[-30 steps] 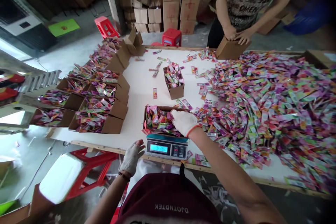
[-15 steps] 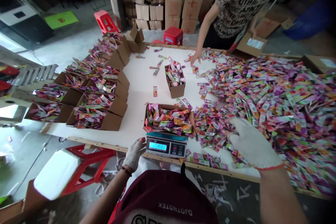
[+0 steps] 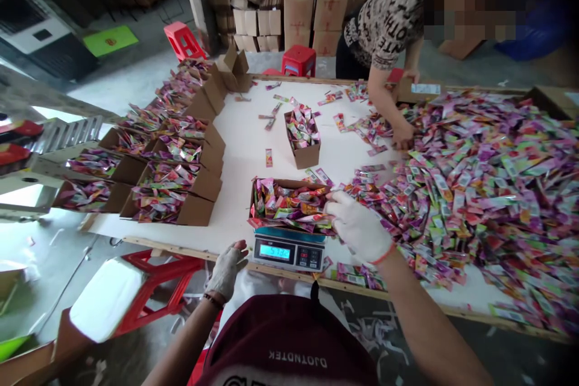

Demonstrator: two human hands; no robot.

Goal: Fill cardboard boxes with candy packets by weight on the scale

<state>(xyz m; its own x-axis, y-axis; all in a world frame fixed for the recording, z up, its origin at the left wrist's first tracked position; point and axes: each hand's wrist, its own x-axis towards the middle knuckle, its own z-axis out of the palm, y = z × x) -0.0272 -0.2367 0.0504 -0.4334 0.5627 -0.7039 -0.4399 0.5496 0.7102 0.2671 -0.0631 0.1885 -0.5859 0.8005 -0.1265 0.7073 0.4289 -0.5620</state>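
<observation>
A cardboard box [image 3: 289, 204] heaped with colourful sachets sits on a digital scale [image 3: 288, 251] at the table's near edge. My right hand [image 3: 357, 226], in a white glove, is at the box's right rim with its fingers curled on the sachets there; whether it grips any I cannot make out. My left hand [image 3: 227, 270], in a worn fingerless glove, rests on the table's wooden edge [image 3: 181, 249] just left of the scale, fingers loosely bent and holding nothing. A huge heap of loose sachets [image 3: 474, 187] covers the table's right half.
Several filled open boxes [image 3: 172, 193] line the table's left side. Another filled box [image 3: 302, 136] stands mid-table. A person across the table reaches a hand [image 3: 401, 132] into the sachet heap. A red stool [image 3: 154, 289] sits below on the left; stacked cartons [image 3: 312, 0] stand behind.
My right hand swung out to the loose heap on the right, then came back to the box's right rim. The scale reading changed. The person opposite put down a box and now reaches into the heap.
</observation>
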